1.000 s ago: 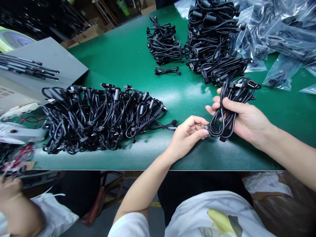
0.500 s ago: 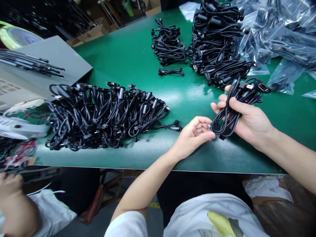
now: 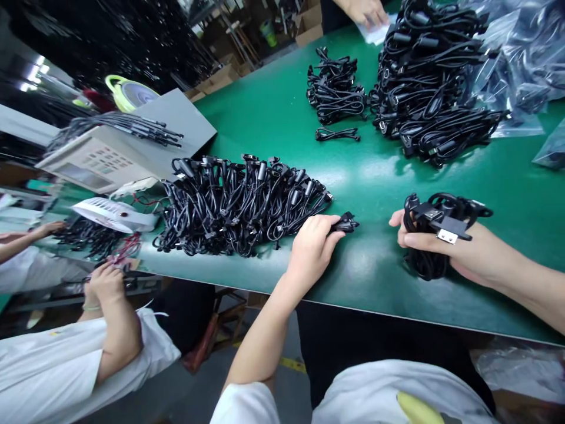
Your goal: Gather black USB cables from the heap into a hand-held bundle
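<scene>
My right hand (image 3: 463,247) is closed around a coiled bundle of black cables (image 3: 426,265), with a silver-tipped plug and other connectors poking out above the thumb. It is held over the green table on the right. My left hand (image 3: 311,244) is closed on a small tied black cable (image 3: 346,222), whose connector ends stick out past the fingers. Beside the left hand lies a long pile of black cable bundles (image 3: 238,206), its right end close to the knuckles.
Stacked cable bundles (image 3: 432,88), a smaller stack (image 3: 335,88) and a single bundle (image 3: 338,134) lie farther back. Clear plastic bags (image 3: 521,65) fill the far right. Left are a grey instrument (image 3: 106,156) and white fan (image 3: 112,215). Co-workers' hands (image 3: 106,282) show left and at the back (image 3: 366,12).
My left hand has left the right hand's bundle, moved left and closed on the small cable. My right hand has turned its bundle. The view has swung left.
</scene>
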The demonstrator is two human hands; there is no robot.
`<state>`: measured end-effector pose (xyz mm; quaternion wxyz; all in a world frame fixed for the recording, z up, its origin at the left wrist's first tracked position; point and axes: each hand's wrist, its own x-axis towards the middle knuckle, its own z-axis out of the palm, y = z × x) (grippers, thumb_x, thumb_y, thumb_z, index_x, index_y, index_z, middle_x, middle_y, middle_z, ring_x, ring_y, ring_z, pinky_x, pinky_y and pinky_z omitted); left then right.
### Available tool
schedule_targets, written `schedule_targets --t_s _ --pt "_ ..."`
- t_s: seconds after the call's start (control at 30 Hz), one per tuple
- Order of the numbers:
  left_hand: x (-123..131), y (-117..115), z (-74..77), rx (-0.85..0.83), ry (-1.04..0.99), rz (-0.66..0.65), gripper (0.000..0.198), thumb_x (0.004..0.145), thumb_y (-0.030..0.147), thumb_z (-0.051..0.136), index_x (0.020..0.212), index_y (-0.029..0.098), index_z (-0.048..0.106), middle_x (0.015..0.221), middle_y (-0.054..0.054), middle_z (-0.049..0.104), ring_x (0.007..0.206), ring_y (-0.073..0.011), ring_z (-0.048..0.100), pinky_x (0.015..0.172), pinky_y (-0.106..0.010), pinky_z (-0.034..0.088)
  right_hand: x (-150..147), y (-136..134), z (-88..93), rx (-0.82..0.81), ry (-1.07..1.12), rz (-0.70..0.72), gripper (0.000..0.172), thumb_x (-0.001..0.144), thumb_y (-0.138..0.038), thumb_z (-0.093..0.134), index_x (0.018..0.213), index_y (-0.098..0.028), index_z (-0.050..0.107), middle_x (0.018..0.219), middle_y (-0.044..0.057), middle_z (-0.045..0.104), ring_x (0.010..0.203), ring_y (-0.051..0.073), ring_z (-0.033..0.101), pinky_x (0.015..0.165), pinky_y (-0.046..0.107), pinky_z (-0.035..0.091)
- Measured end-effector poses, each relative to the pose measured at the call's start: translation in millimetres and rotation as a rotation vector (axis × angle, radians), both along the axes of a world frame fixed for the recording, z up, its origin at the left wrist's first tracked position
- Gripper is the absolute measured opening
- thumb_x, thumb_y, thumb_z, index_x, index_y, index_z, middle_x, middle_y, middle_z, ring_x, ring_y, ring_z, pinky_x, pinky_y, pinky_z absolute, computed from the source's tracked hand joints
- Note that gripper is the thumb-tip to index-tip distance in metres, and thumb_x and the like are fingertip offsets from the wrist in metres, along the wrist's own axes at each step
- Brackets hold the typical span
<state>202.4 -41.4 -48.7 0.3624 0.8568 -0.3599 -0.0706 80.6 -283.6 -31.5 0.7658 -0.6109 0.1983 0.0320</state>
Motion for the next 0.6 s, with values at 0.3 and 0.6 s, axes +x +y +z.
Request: schedule_targets --t_s 0.3,0.6 --pt "-15.0 -74.6 23.2 -0.664 0.975 -0.052 0.038 0.079 0.046 0.076 0.103 0.019 0.065 0.099 -0.005 0.068 0.087 -0.0157 0.065 0.086 -0.032 0.053 -1.5 -2.8 -3.6 0.131 -0.003 0.058 0.027 0.074 -0.037 0.085 0.097 -0.025 0.08 0.105 0.005 0.077 0.11 0.029 0.066 0.103 0.042 0.046" --pt "-0.3 -75.2 2.7 -0.806 0.843 0.117 0.042 0.07 0.034 0.086 0.097 0.019 0.057 0.085 0.003 0.062 0.074 -0.0067 0.057 0.072 -0.019 0.047 -5.5 -6.1 -5.3 -0.265 0.125 0.066 0.02 0.067 -0.044 0.084 0.075 -0.027 0.076 0.085 0.002 0.075 0.09 0.033 0.065 0.086 0.045 0.048"
